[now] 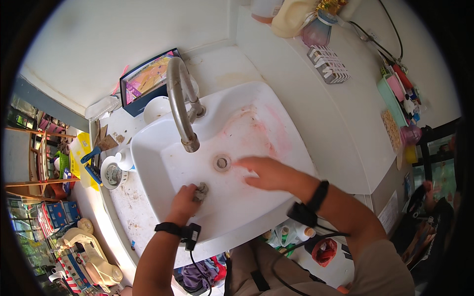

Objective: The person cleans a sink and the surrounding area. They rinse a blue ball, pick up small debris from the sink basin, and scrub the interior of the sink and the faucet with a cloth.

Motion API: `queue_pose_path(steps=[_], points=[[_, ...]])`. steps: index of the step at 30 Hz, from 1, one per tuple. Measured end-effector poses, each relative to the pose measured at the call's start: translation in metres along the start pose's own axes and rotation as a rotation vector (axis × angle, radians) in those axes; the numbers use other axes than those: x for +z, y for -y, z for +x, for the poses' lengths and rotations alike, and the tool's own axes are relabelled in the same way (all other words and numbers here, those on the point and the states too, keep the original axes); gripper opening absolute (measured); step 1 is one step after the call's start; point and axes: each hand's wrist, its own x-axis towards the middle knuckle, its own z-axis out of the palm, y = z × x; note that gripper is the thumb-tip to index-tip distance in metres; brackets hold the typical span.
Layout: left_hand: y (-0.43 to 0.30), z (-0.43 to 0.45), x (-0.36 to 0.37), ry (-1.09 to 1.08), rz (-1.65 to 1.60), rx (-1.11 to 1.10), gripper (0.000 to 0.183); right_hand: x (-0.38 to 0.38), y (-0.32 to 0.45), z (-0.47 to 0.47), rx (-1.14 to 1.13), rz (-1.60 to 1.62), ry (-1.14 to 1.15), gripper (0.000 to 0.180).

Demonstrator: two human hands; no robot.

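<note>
My left hand [185, 201] grips a crumpled grey rag [201, 192] against the floor of a white sink basin [163, 185], at the lower left of the drain [222, 162]. To the right of the drain, my right hand [261, 172] hovers over or touches the basin with its fingers apart and nothing held. Pinkish-red stains and small dark specks mark the basin's right and upper part. A brushed metal faucet [177, 100] arches over the basin, its spout above and left of the drain.
Left of the sink stand a patterned cup [113, 173], a white bottle [125, 160] and a putty knife [97, 148]. A white bowl [155, 109] and a dark box [146, 83] sit behind the faucet. A ribbed basket [328, 64] rests on the ledge at right.
</note>
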Motion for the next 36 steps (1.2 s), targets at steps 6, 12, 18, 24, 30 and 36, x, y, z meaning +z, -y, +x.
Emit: queue_pose_path(steps=[6, 12, 18, 24, 30, 36], points=[[-0.009, 0.019, -0.019, -0.535, -0.040, -0.024, 0.056, 0.027, -0.040, -0.099, 0.198, -0.040, -0.114, 0.027], [-0.034, 0.029, 0.010, -0.136, 0.052, 0.039, 0.047, 0.033, -0.055, -0.095, 0.271, -0.058, -0.309, 0.019], [-0.035, -0.004, -0.003, 0.074, 0.069, 0.199, 0.039, 0.029, -0.060, -0.092, 0.338, -0.190, -0.230, 0.019], [-0.036, -0.001, 0.000, 0.269, 0.199, 0.379, 0.042, 0.030, -0.050, -0.086, 0.359, -0.234, -0.255, 0.014], [-0.094, 0.052, -0.039, 0.295, 0.115, 0.300, 0.055, 0.028, -0.056, -0.093, 0.358, -0.258, -0.293, 0.011], [-0.079, 0.108, -0.017, -0.027, 0.164, 0.412, 0.033, 0.030, -0.055, -0.089, 0.375, -0.250, -0.284, 0.011]])
